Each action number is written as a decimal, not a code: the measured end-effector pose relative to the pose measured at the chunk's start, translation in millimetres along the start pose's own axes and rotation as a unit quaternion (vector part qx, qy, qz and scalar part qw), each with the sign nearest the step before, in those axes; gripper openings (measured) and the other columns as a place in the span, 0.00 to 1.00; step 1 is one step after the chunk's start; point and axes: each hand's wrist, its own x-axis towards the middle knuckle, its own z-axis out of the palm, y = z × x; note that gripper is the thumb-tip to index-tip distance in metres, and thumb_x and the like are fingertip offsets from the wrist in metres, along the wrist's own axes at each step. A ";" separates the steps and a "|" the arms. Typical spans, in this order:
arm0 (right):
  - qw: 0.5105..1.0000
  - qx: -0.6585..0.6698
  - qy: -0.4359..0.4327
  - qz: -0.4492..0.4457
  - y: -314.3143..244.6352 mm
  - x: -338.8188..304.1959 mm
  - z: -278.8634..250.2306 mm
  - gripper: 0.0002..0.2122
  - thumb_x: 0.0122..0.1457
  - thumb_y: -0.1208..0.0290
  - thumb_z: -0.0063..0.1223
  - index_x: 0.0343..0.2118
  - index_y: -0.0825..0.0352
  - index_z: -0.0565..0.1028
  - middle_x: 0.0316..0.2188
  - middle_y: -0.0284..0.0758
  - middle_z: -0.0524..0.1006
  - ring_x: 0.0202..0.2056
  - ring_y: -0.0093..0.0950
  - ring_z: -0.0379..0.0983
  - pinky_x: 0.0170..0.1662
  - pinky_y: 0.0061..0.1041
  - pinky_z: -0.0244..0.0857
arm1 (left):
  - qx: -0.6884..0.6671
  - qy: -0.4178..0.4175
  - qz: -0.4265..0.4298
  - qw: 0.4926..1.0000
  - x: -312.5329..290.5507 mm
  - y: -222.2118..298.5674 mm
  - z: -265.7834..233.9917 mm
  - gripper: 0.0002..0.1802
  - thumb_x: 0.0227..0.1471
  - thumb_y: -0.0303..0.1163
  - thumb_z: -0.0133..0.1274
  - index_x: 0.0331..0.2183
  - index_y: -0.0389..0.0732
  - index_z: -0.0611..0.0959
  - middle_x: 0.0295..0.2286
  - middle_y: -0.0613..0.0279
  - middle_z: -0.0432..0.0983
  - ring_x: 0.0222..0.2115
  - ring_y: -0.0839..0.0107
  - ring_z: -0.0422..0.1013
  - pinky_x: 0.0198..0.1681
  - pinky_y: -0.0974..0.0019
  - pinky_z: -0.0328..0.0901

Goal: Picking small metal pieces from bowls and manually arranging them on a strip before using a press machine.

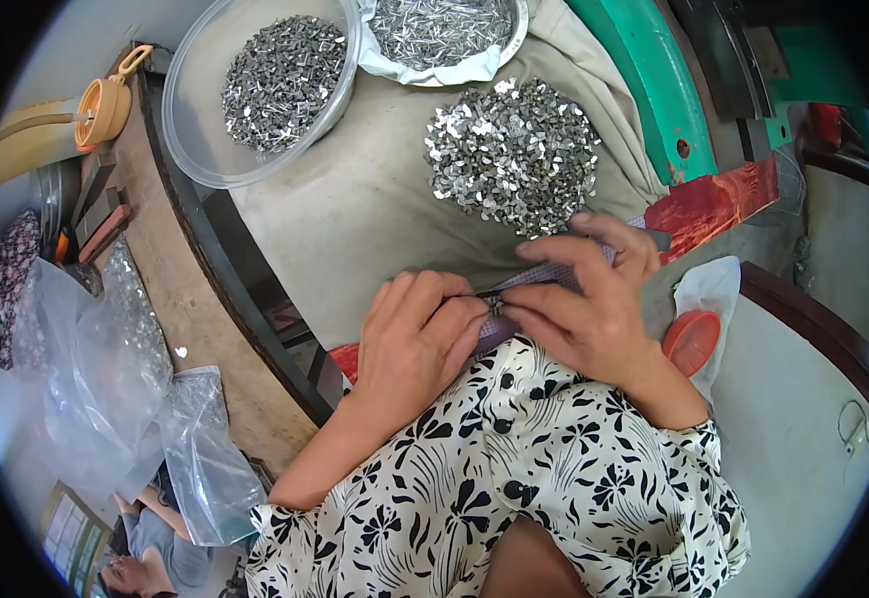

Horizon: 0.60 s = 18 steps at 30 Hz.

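- Head view, the hands: the left hand point(413, 339) and the right hand point(594, 299) meet close in front of the patterned shirt point(494, 448). Thumb and forefinger of each seem to pinch one small metal part point(495, 305) between them; the right hand's other fingers spread loosely. The part's exact shape is too small to tell.
- Handling: a light two-sided pinch suits so tiny a part. One hand is best kept steady while the other adjusts, with wrists low and the work over the cloth, so that a dropped bit is easily found.
- Around: a heap of flat metal pieces point(514, 154) lies just beyond the right hand on the beige cloth point(305, 249). Farther off are a clear tub point(190, 149) of short dark pieces and a bowl point(520, 25) of silver pins.
- In the way: nothing blocks the heap, but the loose right fingers could brush it. The green frame point(651, 90) bounds the far right; the wooden counter point(205, 299) with clear bags point(215, 478) bounds the left.
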 end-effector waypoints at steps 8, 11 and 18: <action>0.995 -0.083 0.053 -0.008 14.9 31.6 13.8 0.11 0.44 0.68 0.67 0.34 0.49 0.84 0.46 0.23 0.76 0.55 0.36 0.61 0.54 0.37 0.47 | -0.010 0.010 -0.007 1.000 -1.8 1.5 -1.1 0.12 0.40 0.22 0.65 0.31 0.38 0.82 0.33 0.58 0.75 0.33 0.58 0.73 0.36 0.61 0.68; 0.994 -0.086 0.062 -0.036 15.9 38.0 17.4 0.10 0.44 0.67 0.67 0.32 0.49 0.83 0.46 0.23 0.75 0.55 0.35 0.61 0.54 0.37 0.47 | -0.053 0.015 -0.056 0.997 -1.8 3.0 -3.1 0.11 0.43 0.24 0.63 0.34 0.38 0.81 0.35 0.60 0.73 0.35 0.58 0.71 0.38 0.59 0.66; 0.987 -0.109 0.051 -0.109 17.6 47.2 13.8 0.04 0.48 0.67 0.59 0.28 0.55 0.81 0.49 0.24 0.74 0.57 0.31 0.59 0.58 0.35 0.48 | -0.001 0.079 -0.026 0.997 28.3 -6.5 -15.9 0.11 0.45 0.20 0.60 0.35 0.37 0.81 0.35 0.56 0.73 0.34 0.57 0.72 0.37 0.59 0.68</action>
